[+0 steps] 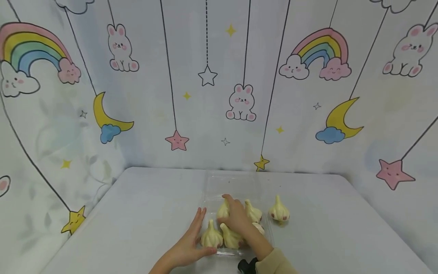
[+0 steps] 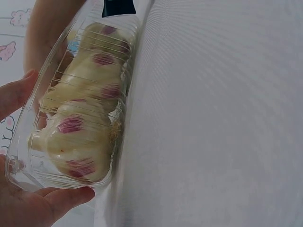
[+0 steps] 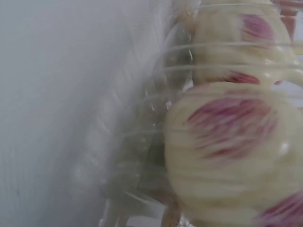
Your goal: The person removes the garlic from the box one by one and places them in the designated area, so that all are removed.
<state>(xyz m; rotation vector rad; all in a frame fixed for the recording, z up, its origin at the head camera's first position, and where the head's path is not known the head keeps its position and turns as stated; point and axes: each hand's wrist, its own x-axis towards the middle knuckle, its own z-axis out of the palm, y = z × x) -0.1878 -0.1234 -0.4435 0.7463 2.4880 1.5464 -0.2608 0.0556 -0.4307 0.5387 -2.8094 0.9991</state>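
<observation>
A clear plastic clamshell tray point(image 1: 271, 236) lies on the table near me, its lid point(image 1: 232, 184) folded open behind it. Several cream garlic bulbs with purple streaks sit in it, such as one at the front left point(image 1: 211, 236). My left hand point(image 1: 193, 239) braces the tray's front left corner, fingers straight along the side and thumb point(image 2: 66, 198) along the front. My right hand point(image 1: 236, 217) reaches into the tray and curls over a bulb point(image 1: 222, 210) at its back left. The right wrist view shows a bulb point(image 3: 227, 151) close up behind the tray wall point(image 3: 137, 142).
One more garlic bulb point(image 1: 279, 211) stands on the grey table point(image 1: 143, 213) just right of the tray. Cartoon-print backdrop walls point(image 1: 212, 95) close off the back and both sides. A black strap point(image 1: 247, 265) sits at my right wrist.
</observation>
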